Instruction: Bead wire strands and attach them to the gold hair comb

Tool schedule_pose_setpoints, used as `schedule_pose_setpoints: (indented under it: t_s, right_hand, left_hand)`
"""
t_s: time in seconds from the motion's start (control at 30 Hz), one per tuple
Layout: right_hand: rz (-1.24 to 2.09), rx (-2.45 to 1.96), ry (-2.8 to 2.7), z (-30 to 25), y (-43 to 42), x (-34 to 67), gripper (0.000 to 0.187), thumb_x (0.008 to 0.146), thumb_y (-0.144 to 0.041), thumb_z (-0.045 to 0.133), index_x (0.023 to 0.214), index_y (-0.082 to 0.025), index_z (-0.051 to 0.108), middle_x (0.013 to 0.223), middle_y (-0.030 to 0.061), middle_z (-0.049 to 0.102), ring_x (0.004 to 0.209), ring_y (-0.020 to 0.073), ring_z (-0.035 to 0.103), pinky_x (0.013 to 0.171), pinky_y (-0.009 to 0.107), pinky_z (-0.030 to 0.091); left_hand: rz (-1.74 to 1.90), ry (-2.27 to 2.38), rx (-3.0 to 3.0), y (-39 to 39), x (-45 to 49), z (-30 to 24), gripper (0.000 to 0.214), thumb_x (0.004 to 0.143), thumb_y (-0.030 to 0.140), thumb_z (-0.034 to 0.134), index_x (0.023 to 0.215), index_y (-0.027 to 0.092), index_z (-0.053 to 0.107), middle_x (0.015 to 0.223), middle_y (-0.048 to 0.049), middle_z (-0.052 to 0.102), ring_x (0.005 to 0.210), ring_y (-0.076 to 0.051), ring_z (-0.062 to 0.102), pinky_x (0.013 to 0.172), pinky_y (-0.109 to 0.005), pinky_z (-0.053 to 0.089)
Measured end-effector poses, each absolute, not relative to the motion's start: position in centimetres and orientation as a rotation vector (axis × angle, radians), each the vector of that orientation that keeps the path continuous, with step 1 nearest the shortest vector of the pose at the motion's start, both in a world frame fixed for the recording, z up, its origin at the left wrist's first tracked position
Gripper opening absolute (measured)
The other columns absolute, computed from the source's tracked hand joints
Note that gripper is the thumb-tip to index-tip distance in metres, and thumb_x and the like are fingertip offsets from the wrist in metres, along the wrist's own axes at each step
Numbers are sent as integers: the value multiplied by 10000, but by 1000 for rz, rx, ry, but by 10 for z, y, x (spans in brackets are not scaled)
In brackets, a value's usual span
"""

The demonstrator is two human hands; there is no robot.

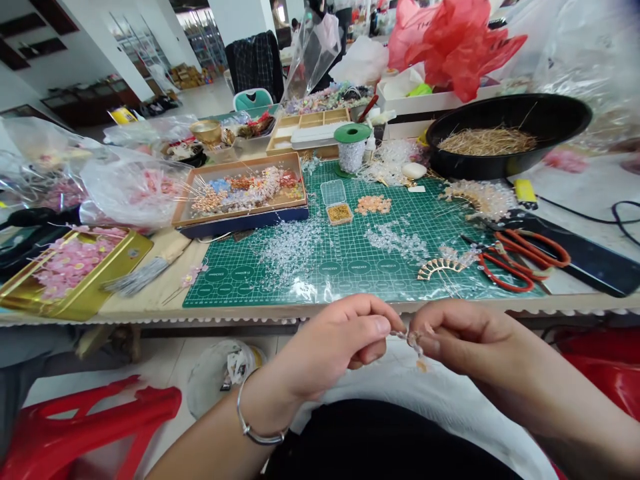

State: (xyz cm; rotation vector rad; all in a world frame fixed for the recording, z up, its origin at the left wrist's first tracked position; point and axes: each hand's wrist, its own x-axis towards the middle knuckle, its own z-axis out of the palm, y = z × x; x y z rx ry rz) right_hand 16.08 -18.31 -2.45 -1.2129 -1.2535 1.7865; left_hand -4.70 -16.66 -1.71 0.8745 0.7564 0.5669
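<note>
Two hands were held just in front of one green cutting mat (345, 267). Left hand (335, 347) and right hand (465, 340) had fingertips (385, 325) pinched almost shut, both holding one tiny beaded wire sprig (411, 338) between them. One gold fan-shaped wire frame (440, 269) lay on the mat, near its front edge.

The held beadwork (409, 339) seems too small to tell.

Bright, even indoor light; soft shadows beneath the fingers (380, 327). Glare on plastic bags (135, 190) far left of them. Wide-angle bowing at frame edges; slight blur right at the fingertips.
</note>
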Motion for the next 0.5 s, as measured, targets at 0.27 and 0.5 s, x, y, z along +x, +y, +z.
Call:
schedule_pose_setpoints:
  t_s: [0.27, 0.5]
  right_hand:
    - [1710, -1283, -1384, -21, -184, 168, 259, 879, -492, 728, 779, -253, 722, 730, -26, 639, 647, 109, 518, 579, 183, 410]
    - [1353, -1328, -1599, -19, -191, 162, 209, 883, -463, 704, 779, -285, 740, 749, -7, 699, 722, 164, 644, 655, 219, 516]
  left_hand:
    - [624, 960, 1667, -176, -47, -10, 431, 770, 309, 785, 1136, 222, 573, 705, 80, 423, 613, -92, 398, 578, -234, 338]
    - [678, 989, 1674, -180, -42, -11, 130, 957, 324, 581, 968, 204, 633, 623, 70, 419, 565, -91, 380, 572, -254, 294]
